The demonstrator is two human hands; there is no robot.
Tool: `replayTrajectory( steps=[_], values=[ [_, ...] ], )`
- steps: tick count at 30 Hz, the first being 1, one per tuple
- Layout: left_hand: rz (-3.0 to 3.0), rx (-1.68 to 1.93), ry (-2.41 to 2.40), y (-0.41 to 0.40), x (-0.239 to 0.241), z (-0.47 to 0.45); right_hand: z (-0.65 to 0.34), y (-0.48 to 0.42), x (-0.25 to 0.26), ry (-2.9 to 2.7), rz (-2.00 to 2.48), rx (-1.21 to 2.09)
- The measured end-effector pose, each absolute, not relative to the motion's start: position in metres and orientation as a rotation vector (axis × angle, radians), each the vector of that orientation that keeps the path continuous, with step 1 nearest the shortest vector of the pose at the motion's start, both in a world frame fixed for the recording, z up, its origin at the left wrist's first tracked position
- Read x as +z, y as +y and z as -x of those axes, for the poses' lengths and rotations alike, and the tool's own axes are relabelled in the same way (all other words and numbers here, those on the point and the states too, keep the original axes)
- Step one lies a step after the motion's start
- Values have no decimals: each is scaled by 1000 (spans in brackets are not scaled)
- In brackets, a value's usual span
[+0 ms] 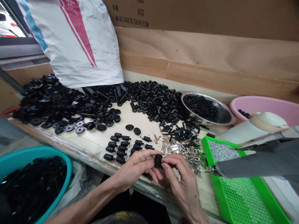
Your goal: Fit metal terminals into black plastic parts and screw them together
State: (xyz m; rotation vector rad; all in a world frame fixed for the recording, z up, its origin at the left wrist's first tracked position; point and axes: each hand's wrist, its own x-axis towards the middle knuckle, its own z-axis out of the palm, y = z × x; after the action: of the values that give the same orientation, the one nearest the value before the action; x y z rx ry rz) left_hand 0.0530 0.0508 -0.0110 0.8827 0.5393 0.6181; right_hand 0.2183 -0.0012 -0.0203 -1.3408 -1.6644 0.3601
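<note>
Above the table's front edge, my left hand (142, 163) pinches a round black plastic disc (158, 161) between thumb and fingers. My right hand (179, 174) meets it from the other side, thumb and index fingertip closed at the disc's edge; whatever tiny part they grip there is hidden. Just behind my left hand, several black cylinders with narrow stubs (121, 152) lie in rows. Two more black discs (137, 131) lie flat farther back. Right of the rows spreads a heap of small metal strips (184, 151), with short black pins (179, 130) behind.
Black discs (79, 123) and black tubes (154, 99) are heaped at the back. A steel bowl (230, 119) of dark pins, a pink basin (268, 101) and green trays (217, 193) stand right, under a grey tool arm (252, 163). A teal tub (68, 165) sits lower left.
</note>
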Motion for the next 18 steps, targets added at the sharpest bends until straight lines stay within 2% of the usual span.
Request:
replayTrajectory(
  steps=[6, 13, 18],
  values=[
    [-798, 604, 559, 50, -11, -54, -218, -3, -19, -1671, 1308, 464],
    [-704, 683, 552, 50, -12, -58, -212, -3, -20, -1609, 1248, 365],
    [-696, 742, 575, 43, -10, -62, -210, -7, -24, -1497, 1277, 476]
  ],
)
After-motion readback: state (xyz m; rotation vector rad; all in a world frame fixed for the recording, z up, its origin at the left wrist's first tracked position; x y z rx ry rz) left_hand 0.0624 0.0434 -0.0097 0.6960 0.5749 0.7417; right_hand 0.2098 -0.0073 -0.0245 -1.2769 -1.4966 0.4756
